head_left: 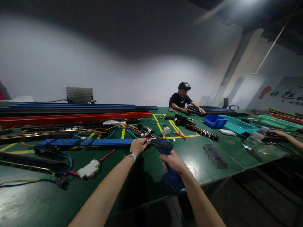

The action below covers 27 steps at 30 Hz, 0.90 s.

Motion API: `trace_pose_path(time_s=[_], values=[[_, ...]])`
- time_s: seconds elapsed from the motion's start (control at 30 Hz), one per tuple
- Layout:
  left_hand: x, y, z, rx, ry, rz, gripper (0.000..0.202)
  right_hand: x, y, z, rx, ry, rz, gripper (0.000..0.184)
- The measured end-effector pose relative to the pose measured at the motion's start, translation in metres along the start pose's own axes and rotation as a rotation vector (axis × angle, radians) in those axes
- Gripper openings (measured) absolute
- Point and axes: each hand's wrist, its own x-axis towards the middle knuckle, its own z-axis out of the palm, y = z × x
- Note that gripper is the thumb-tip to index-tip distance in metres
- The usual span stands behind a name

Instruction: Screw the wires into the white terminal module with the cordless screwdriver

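My right hand [173, 161] is wrapped round the grip of a blue cordless drill [165, 147], which points left over the green table [146, 176]. My left hand [138, 145], with a white watch on the wrist, is closed at the drill's nose, fingers pinched around the tip by the right end of a blue socket strip [111, 142]. What the fingers hold there is too small to make out. Red, blue and yellow wires [132, 130] lie just beyond the hands.
Long red [75, 118], blue and black rails lie along the far left. A white breaker [88, 169] with wires sits near left. A person in black [181, 100] works at the far side. Blue [215, 121] and teal [239, 126] bins and another person's arm [287, 138] are right.
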Motion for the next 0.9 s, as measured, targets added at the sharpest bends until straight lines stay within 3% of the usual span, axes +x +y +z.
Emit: trace_pose_path(time_s=[0.47,0.9], values=[[-0.0002,0.0006,-0.0011,-0.006,-0.009,0.004,0.037,0.0067,0.0095,-0.0015,-0.002,-0.009,-0.033,0.017],[0.0004,-0.0008,0.0002,-0.016,-0.007,0.011,0.038,0.0032,0.0041,-0.0013,-0.006,-0.014,-0.002,0.011]])
